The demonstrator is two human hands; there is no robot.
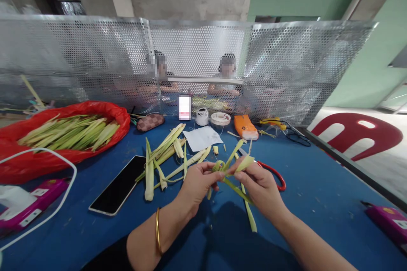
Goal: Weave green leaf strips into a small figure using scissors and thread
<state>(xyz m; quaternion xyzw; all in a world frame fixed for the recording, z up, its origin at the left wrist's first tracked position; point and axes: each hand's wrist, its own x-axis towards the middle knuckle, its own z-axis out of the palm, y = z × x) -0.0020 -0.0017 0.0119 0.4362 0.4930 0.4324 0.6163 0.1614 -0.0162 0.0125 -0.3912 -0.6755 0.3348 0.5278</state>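
Observation:
Between both hands is a small piece of folded and looped green leaf strips [219, 165], held above the blue table. My left hand [201, 182], with a gold bangle at the wrist, pinches its looped part between thumb and fingers. A pale green strip end [244, 163] is gripped by my right hand [261, 184], thumb against fingers. Other strip ends stick out upward and down to the right. Red-handled scissors [280, 178] lie just behind my right hand, partly hidden by it. Loose leaf strips [149, 173] are spread on the table to the left of my hands.
At left are a red plastic bag [122, 114] of leaf strips, a dark phone [117, 186] and a purple power strip [34, 203] with a white cable. White paper [203, 137], tape roll [220, 119] and orange tissue pack [245, 126] lie behind. A perforated metal screen [197, 46] separates two people.

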